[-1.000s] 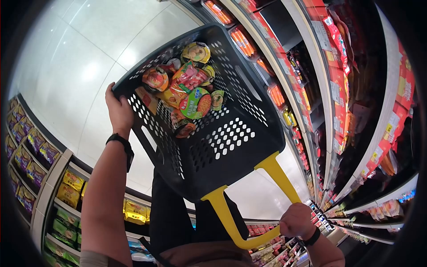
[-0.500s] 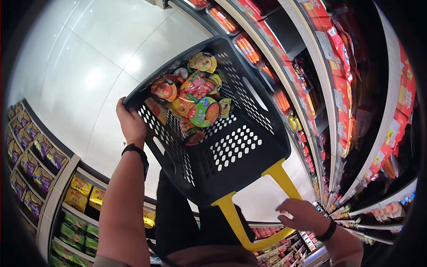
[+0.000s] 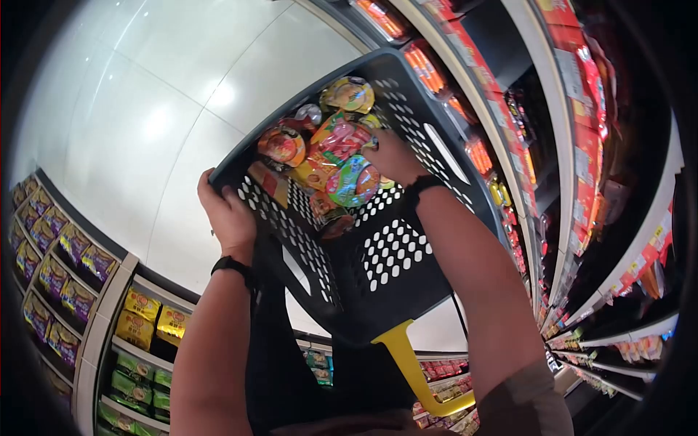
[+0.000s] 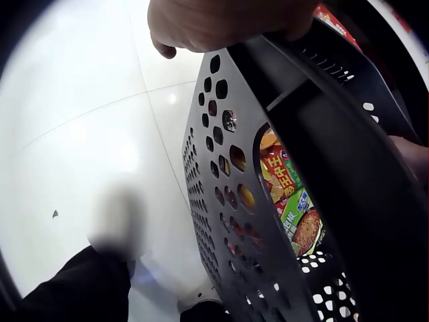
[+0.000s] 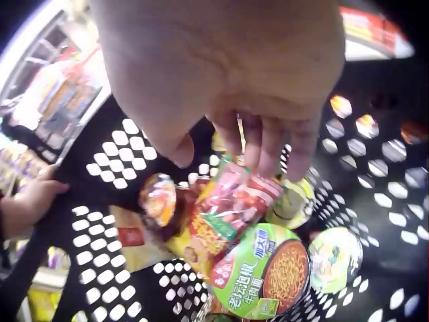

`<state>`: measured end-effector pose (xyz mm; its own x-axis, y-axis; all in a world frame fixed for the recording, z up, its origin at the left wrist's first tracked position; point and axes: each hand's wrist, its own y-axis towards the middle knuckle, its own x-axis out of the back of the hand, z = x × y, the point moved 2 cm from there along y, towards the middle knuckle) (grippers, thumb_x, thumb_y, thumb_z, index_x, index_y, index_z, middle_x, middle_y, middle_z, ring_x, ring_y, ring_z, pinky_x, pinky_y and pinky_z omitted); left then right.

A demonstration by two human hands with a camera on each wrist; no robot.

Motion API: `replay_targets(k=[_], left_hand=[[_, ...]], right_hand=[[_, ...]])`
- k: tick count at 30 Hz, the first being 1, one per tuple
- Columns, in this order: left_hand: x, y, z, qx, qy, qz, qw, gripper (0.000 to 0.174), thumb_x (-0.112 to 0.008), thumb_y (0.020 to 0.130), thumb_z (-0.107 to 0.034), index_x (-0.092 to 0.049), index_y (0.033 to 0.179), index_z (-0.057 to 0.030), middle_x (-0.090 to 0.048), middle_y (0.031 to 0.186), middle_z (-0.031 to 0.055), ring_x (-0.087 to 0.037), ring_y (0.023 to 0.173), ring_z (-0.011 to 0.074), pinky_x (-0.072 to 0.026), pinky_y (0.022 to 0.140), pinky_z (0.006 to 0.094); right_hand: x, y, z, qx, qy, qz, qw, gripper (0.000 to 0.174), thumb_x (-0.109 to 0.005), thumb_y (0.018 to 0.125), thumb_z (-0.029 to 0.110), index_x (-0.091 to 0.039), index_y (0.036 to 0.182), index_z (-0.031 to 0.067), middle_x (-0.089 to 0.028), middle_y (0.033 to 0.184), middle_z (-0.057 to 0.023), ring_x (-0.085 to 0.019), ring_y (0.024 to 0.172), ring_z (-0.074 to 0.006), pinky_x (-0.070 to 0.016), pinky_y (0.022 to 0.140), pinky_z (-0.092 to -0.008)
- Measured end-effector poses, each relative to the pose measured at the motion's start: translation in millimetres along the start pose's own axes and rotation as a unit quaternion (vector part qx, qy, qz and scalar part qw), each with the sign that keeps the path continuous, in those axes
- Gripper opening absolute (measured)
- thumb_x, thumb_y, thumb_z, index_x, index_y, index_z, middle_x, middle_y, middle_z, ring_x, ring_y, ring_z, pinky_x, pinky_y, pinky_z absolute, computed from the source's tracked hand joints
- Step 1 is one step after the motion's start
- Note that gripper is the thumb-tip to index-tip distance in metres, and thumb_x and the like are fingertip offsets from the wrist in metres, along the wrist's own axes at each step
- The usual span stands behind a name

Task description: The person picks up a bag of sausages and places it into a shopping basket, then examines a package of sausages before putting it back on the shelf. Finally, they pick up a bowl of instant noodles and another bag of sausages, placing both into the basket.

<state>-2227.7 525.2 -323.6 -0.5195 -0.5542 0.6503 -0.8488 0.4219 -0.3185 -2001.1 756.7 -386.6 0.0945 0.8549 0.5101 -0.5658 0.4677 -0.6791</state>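
Note:
A black perforated shopping basket (image 3: 392, 301) with a yellow pull handle (image 3: 408, 367) is tilted in front of me. My left hand (image 3: 231, 218) grips its rim on the left, also seen at the top of the left wrist view. Inside the basket, my right hand (image 3: 392, 156) reaches down with loosely extended fingers, the thumb apart. In the right wrist view its fingertips are right at the upper edge of a red and yellow snack packet (image 5: 231, 204). Beside that packet lies a green-lidded instant noodle bowl (image 5: 261, 272). Several other noodle bowls and packets, including a yellow-lidded bowl (image 3: 347, 94), surround them.
Shelves with red price strips (image 3: 582, 131) and packs of orange sausages (image 3: 425, 67) run close along the right. Purple, yellow and green packets (image 3: 131, 389) fill shelves at the lower left. Pale floor tiles (image 3: 145, 116) stretch beyond the basket.
My right hand has let go of the yellow handle and moved up and left into the basket, over the packets. The left hand keeps its grip on the rim; the basket has shifted slightly right in view.

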Motion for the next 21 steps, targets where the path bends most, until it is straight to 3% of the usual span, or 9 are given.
replay_targets(k=[5, 8, 9, 11, 15, 17, 18, 19, 21], left_hand=[[0.6, 0.2, -2.0, 0.021, -0.013, 0.015, 1.0, 0.038, -0.042, 0.093, -0.001, -0.041, 0.13, 0.0011, -0.047, 0.126, 0.0201, -0.05, 0.117, 0.0329, -0.0383, 0.101, 0.0378], [0.4, -0.4, 5.4, -0.003, 0.021, 0.005, 1.0, 0.038, -0.041, 0.093, 0.0, -0.039, 0.131, -0.0015, -0.051, 0.118, 0.0167, -0.054, 0.106, 0.0244, -0.0419, 0.095, 0.0334], [1.1, -1.4, 3.8, -0.001, 0.023, 0.003, 1.0, 0.038, -0.041, 0.093, 0.0, -0.039, 0.131, -0.0015, -0.051, 0.118, 0.0167, -0.054, 0.106, 0.0244, -0.0419, 0.095, 0.0334], [0.9, -2.4, 2.2, 0.048, -0.04, 0.013, 0.998, 0.037, -0.042, 0.093, 0.0, -0.041, 0.13, 0.0008, -0.048, 0.124, 0.02, -0.051, 0.112, 0.0318, -0.0394, 0.099, 0.0371], [1.3, -6.1, 10.1, 0.029, -0.015, 0.005, 0.999, 0.036, -0.042, 0.093, 0.0, -0.041, 0.129, 0.0014, -0.048, 0.123, 0.0199, -0.051, 0.112, 0.0317, -0.0395, 0.098, 0.0366], [-0.1, -7.5, 7.9, 0.023, -0.005, 0.002, 1.0, 0.036, -0.042, 0.093, 0.0, -0.041, 0.129, 0.0019, -0.048, 0.124, 0.0199, -0.05, 0.113, 0.0318, -0.0391, 0.099, 0.0363], [-1.2, -8.6, 6.0, 0.041, -0.013, 0.009, 0.999, 0.036, -0.042, 0.093, 0.0, -0.041, 0.129, 0.0019, -0.048, 0.124, 0.02, -0.05, 0.114, 0.0318, -0.0383, 0.1, 0.0368], [-1.1, -9.5, 2.7, 0.039, -0.019, 0.01, 0.999, 0.036, -0.042, 0.093, 0.0, -0.041, 0.129, 0.0019, -0.048, 0.124, 0.02, -0.05, 0.114, 0.0318, -0.0383, 0.1, 0.0368], [-2.0, -10.7, -4.1, 0.047, -0.022, 0.011, 0.999, 0.037, -0.041, 0.093, 0.0, -0.041, 0.13, 0.0015, -0.047, 0.125, 0.0199, -0.049, 0.115, 0.0319, -0.0376, 0.101, 0.0376]], right_hand=[[-29.4, 33.8, -8.3, -0.059, -0.13, -0.111, 0.984, 0.05, -0.064, 0.079, 0.027, -0.052, 0.12, 0.0008, -0.059, 0.115, -0.0197, -0.058, 0.109, -0.0377, -0.0468, 0.091, -0.0488], [-35.9, 43.6, -16.8, -0.091, -0.07, -0.053, 0.992, 0.055, -0.067, 0.077, 0.032, -0.052, 0.122, 0.0052, -0.06, 0.119, -0.0161, -0.057, 0.113, -0.0343, -0.0441, 0.094, -0.0504], [-35.8, 45.6, -17.9, -0.101, -0.016, -0.007, 0.995, 0.057, -0.068, 0.075, 0.034, -0.052, 0.122, 0.0065, -0.06, 0.121, -0.0152, -0.057, 0.114, -0.0336, -0.0432, 0.095, -0.0506], [-35.4, 45.6, -18.6, -0.107, -0.056, -0.04, 0.992, 0.059, -0.069, 0.073, 0.038, -0.054, 0.122, 0.0082, -0.063, 0.118, -0.0141, -0.058, 0.114, -0.032, -0.0423, 0.096, -0.0505], [-46.4, 32.0, -28.4, -0.094, -0.041, 0.026, 0.994, 0.063, -0.074, 0.072, 0.043, -0.056, 0.118, 0.005, -0.067, 0.106, -0.0167, -0.063, 0.106, -0.0324, -0.0472, 0.091, -0.0456], [-59.2, 24.5, -36.5, -0.07, 0.092, 0.022, 0.993, 0.064, -0.078, 0.072, 0.038, -0.054, 0.119, 0.0017, -0.066, 0.104, -0.0198, -0.064, 0.102, -0.0324, -0.0492, 0.086, -0.041], [-71.1, 16.6, -32.7, -0.092, 0.308, 0.042, 0.946, 0.06, -0.078, 0.074, 0.029, -0.053, 0.118, -0.0024, -0.065, 0.103, -0.0223, -0.065, 0.099, -0.0332, -0.0492, 0.083, -0.0388], [-67.3, 7.1, -18.3, -0.092, 0.304, 0.038, 0.947, 0.06, -0.078, 0.074, 0.029, -0.053, 0.118, -0.0024, -0.065, 0.103, -0.0223, -0.065, 0.099, -0.0332, -0.0492, 0.083, -0.0388], [-57.0, -10.4, 3.3, -0.063, 0.124, 0.03, 0.99, 0.054, -0.077, 0.077, 0.026, -0.052, 0.114, -0.0046, -0.065, 0.098, -0.0219, -0.065, 0.094, -0.0343, -0.0486, 0.081, -0.0395]])
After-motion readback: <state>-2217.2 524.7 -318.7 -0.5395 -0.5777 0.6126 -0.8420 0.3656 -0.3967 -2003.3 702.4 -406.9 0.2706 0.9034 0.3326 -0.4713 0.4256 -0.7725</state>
